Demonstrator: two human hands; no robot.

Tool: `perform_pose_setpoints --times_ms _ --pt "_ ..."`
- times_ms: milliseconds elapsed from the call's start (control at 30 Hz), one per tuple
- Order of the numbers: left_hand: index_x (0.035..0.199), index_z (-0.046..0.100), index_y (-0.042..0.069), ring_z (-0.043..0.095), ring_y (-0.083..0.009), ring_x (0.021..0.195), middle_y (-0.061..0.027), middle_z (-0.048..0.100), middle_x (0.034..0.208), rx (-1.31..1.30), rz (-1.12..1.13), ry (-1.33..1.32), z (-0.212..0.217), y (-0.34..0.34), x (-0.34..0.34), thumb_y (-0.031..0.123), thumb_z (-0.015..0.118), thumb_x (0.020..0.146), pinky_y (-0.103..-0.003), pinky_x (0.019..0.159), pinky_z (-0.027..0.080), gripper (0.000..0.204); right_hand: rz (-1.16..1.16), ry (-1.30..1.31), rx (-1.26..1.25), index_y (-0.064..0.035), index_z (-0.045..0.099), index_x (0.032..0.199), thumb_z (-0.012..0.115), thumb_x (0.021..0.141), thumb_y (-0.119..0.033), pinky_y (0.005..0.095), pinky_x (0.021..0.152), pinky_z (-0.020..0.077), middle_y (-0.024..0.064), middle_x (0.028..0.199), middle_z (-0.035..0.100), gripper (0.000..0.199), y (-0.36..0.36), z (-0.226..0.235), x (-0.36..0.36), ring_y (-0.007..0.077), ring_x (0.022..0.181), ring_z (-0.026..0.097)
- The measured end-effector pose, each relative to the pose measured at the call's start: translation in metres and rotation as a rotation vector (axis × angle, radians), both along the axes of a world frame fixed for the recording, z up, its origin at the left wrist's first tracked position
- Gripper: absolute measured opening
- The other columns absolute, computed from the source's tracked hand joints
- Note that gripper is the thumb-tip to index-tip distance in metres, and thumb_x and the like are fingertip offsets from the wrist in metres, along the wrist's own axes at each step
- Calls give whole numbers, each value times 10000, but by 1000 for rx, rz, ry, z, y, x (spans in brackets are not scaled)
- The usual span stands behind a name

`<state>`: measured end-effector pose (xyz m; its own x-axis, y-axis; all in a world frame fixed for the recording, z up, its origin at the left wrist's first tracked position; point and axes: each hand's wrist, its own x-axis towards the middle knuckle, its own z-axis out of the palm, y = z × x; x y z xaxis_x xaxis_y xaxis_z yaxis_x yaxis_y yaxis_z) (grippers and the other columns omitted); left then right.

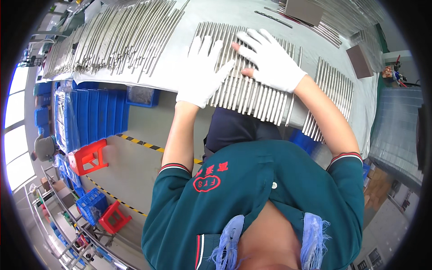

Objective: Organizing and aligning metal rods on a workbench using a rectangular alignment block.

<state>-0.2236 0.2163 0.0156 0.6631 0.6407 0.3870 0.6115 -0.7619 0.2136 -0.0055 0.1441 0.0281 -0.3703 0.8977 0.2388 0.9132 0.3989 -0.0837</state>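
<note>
Both white-gloved hands, left hand and right hand, fingers spread flat on row of thin silver metal rods at near edge of grey surface; uneven pressing may roll rods off.

Two white-gloved hands, left hand and right hand, flat on one row of metal rods, too many to count. Three further spreads of metal rods: large spread at upper left, short row at right, heap at top right. Two brown blocks. Two red stools. One stack of blue bins.
</note>
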Motion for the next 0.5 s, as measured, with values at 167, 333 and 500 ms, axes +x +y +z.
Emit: perform_pose_setpoints --times_ms 167,333,500 --pt "1299 626 50 464 -379 1312 -225 564 1357 46 18 8 -6 2 0 523 584 908 -498 1108 315 615 -79 -70 -103 -127 422 1488 588 926 -425 473 1211 196 181 1511 404 658 -35 10 33 338 1431 329" --pt "1330 605 52 440 -377 1345 -228 536 1399 0 17 -1 -3 5 -5 548 599 890 -485 1127 307 663 -94 -93 -157 -113 392 1502 601 918 -404 464 1213 201 182 1539 364 685 -61 15 62 347 1437 317" --pt "1420 506 37 376 -318 1423 -172 483 1478 -685 -80 -413 21 15 -26 443 597 954 -406 1183 282 625 -76 44 -75 -77 356 1515 571 934 -411 443 1217 196 197 1531 366 703 -29 19 49 352 1431 319"
